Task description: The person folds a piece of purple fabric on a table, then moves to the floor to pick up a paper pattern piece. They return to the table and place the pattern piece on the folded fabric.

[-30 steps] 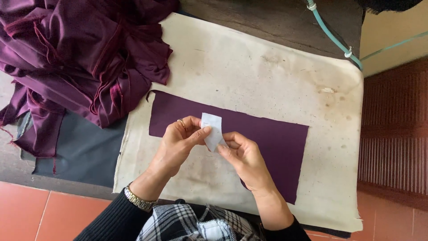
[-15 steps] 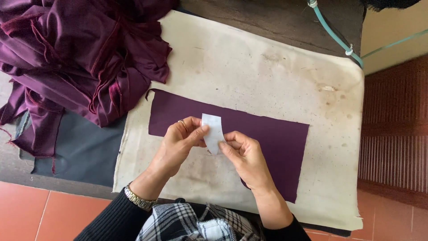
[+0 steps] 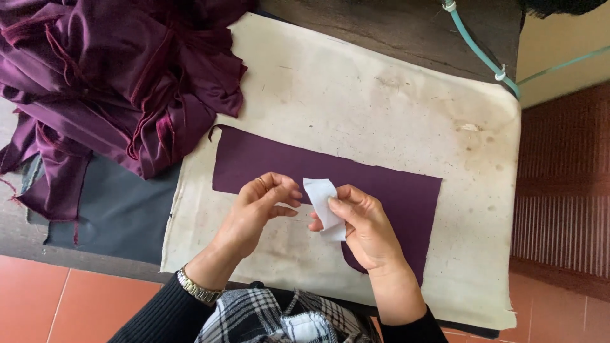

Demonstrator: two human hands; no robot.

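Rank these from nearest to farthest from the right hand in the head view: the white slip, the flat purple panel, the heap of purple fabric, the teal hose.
1. White slip: pinched in the right hand.
2. Flat purple panel: on the cream cloth, directly under the hand.
3. Heap of purple fabric: far left, upper corner.
4. Teal hose: top right edge. Items 3 and 4 are close to call.

heap of crumpled dark purple fabric (image 3: 121, 76) at desk's far left | stained cream padded cloth cover (image 3: 381, 108) over dark wooden desk (image 3: 406, 25) | teal hose (image 3: 483, 54) at far right | terracotta floor tiles (image 3: 57, 298)
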